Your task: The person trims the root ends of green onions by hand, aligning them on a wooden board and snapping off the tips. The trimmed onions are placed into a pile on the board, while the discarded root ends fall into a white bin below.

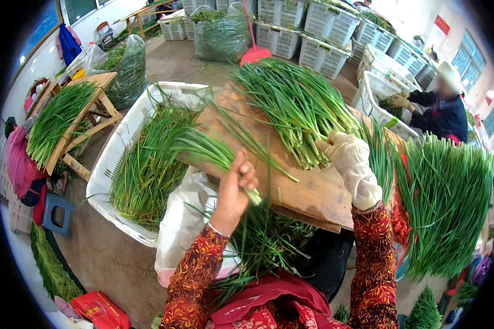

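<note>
My bare left hand (pixel 237 181) is closed around a small bunch of long green stalks (pixel 208 148), pale ends downward, held above the wooden board (pixel 302 208). My right hand (pixel 348 162), in a cream glove, has its fingers curled at the pale ends of a large pile of stalks (pixel 291 104) on the board; what they grip is unclear. Upright bundled stalks (pixel 444 208) stand at the board's right side beside red netting (pixel 402 216). A white woven sack (pixel 173 225) and loose dark-green trimmings (pixel 258 247) lie below the board.
A white crate (pixel 96 192) of loose leaves is at left, near a wooden bench (pixel 107 123) and blue stool (pixel 57 211). Stacked crates (pixel 326 27) and a red dustpan (pixel 255 55) are behind. A co-worker (pixel 439 115) works at another crate on the right.
</note>
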{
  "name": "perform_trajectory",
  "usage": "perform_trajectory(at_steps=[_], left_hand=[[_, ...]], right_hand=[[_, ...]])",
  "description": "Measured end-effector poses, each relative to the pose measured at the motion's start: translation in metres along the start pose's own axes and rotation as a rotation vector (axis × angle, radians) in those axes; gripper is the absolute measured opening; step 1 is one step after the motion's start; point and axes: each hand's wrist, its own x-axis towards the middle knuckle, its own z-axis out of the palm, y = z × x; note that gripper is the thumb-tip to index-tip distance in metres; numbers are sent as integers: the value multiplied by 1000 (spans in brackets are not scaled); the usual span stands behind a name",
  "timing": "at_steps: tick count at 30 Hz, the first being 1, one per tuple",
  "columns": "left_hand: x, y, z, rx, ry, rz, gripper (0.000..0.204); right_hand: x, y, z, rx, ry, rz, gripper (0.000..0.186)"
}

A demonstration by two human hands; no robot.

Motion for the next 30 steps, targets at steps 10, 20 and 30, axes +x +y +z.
perform_trajectory(at_steps=[10,20,30], left_hand=[[-14,-26,8,236,39,-94,21],[-18,0,4,515,154,129,26],[-16,21,-11,150,96,241,20]], right_hand=[[-56,-18,17,1499,-135,47,23],[-77,-30,69,861,-282,-176,26],[-47,-26,94,547,112,-117,15]])
